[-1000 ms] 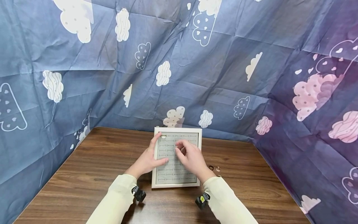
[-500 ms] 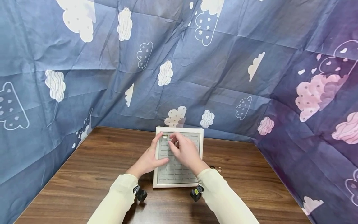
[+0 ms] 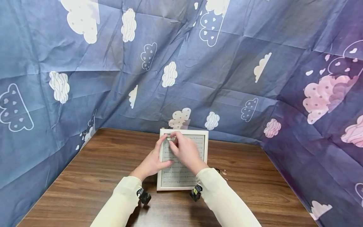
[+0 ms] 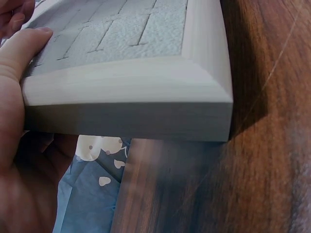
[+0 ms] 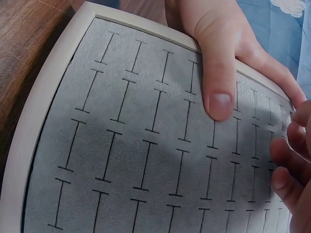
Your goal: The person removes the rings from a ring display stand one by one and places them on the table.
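Small metal ring (image 3: 169,138) is being pinched by the right hand (image 3: 184,151) at the far-left corner slot of the white-framed grey velvet ring tray (image 3: 202,157). Tray is being steadied on the wooden counter (image 3: 99,167) by the left hand (image 3: 151,162), thumb on velvet. Risk: ring being pushed in askew could slip and roll off.
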A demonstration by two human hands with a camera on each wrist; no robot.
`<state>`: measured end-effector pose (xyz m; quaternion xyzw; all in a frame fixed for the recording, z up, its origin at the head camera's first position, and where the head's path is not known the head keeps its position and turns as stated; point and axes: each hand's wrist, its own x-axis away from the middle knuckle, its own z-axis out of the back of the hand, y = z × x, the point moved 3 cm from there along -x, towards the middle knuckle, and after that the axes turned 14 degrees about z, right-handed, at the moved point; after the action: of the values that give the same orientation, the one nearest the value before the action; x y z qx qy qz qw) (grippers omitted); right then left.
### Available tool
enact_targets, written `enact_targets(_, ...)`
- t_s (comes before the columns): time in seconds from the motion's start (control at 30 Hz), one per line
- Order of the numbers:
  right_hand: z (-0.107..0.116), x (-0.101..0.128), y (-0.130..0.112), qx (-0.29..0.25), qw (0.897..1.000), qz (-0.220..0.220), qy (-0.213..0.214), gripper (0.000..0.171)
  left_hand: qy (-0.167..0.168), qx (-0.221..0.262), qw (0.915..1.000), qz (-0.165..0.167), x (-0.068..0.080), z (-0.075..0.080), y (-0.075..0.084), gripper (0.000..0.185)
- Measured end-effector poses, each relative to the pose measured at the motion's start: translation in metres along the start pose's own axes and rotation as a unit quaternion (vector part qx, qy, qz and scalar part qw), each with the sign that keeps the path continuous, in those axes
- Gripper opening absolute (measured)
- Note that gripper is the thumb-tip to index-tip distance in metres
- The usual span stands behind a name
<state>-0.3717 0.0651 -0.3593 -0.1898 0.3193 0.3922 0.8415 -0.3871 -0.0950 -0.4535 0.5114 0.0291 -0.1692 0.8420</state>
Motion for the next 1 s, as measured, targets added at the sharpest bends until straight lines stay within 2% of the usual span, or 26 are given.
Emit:
enact_targets(0.3, -0.006, -0.003, -0.002, 0.044, 0.999, -0.015, -0.018, 0.012, -0.001, -0.003, 1.0, -0.004, 0.0, -0.001, 0.0, 0.111)
enact_targets(0.63, -0.009, -0.002, -0.002, 0.085, 0.996, 0.011, -0.035, 0.014, 0.007, 0.0, 1.0, 0.001, -0.002, -0.001, -0.002, 0.111)
enact_targets(1.0, -0.011, 0.003, 0.0, 0.089, 0.994, 0.063, 0.003, 0.013, 0.008, -0.014, 0.9999, 0.003, -0.001, 0.0, -0.001, 0.112)
